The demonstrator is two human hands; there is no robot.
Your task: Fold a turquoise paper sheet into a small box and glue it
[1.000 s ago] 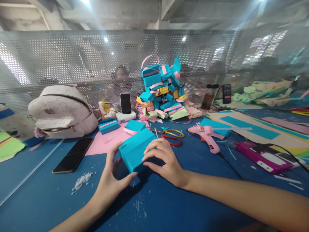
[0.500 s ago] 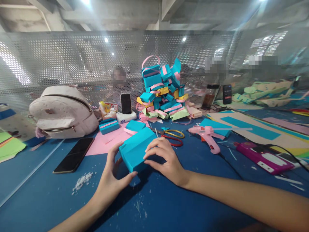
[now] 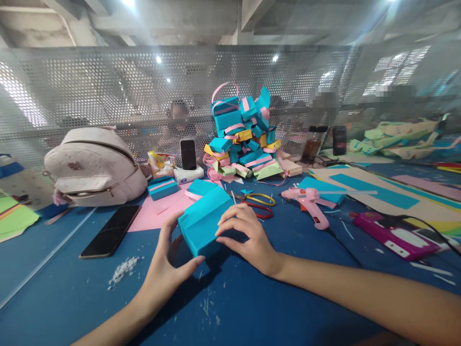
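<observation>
A blue folded-paper box (image 3: 203,218) is held tilted above the table between my two hands. My left hand (image 3: 173,259) grips its left side, thumb along the lower edge and fingers behind the left corner. At the box's right side, my right hand (image 3: 248,238) is closed with fingertips pressed to the paper; some of those fingers lie partly out of sight. Just beyond the box lie scissors (image 3: 264,199) with red and yellow handles. Farther right rests a pink glue gun (image 3: 311,204) with a clear glue stick in its back.
A heap of blue, pink and yellow paper boxes (image 3: 245,139) rises at the back. To the left are a pale backpack (image 3: 95,168), a black phone (image 3: 110,231) and white crumbs (image 3: 123,272). A purple power strip (image 3: 396,235) and blue paper strips (image 3: 374,190) lie at right.
My right hand has shifted very slightly to the right along the box. The box and my left hand look nearly still.
</observation>
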